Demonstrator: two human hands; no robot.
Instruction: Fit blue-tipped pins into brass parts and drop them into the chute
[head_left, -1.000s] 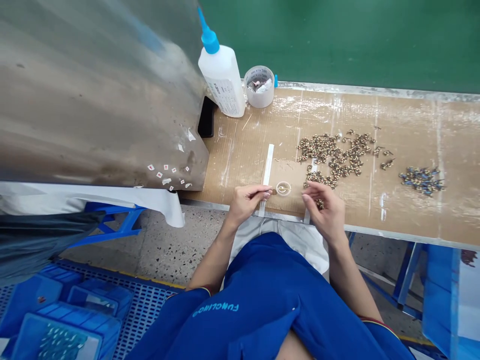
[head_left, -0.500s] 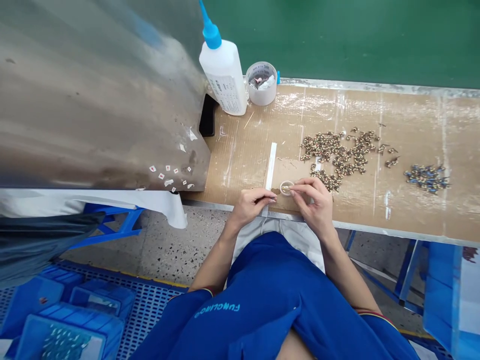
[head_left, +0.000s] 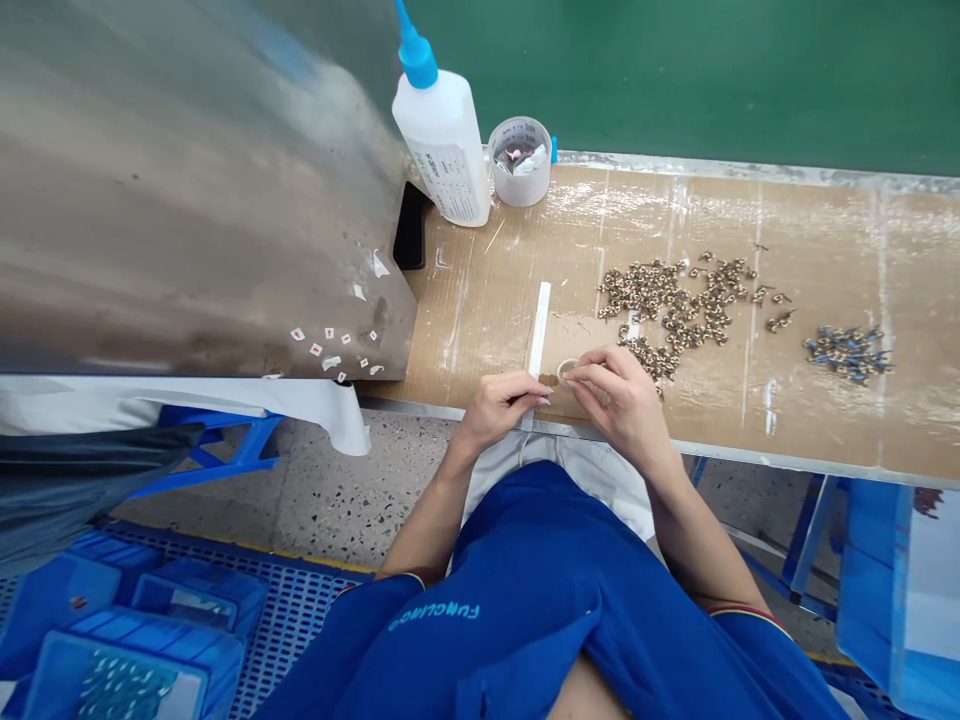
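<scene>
My left hand (head_left: 501, 402) rests at the near edge of the brown workbench (head_left: 810, 250), fingers pinched on a thin stick-like tool whose tip points at a small clear round cap (head_left: 565, 368). My right hand (head_left: 622, 395) is closed in a pinch over that cap, holding a tiny brass part that is too small to make out. A narrow white strip (head_left: 538, 330) lies on the bench just beyond my left hand. A heap of small brass parts (head_left: 675, 305) spreads out behind my right hand.
A white squeeze bottle with a blue nozzle (head_left: 441, 140) and a roll of clear tape (head_left: 519, 160) stand at the back left. A smaller pile of blue-tipped parts (head_left: 846, 350) lies to the right. A large metal housing (head_left: 187, 190) fills the left. Blue crates (head_left: 120, 640) sit on the floor.
My right hand has moved left from the brass heap to the small cap and now pinches over it. My left hand has stayed at the bench edge.
</scene>
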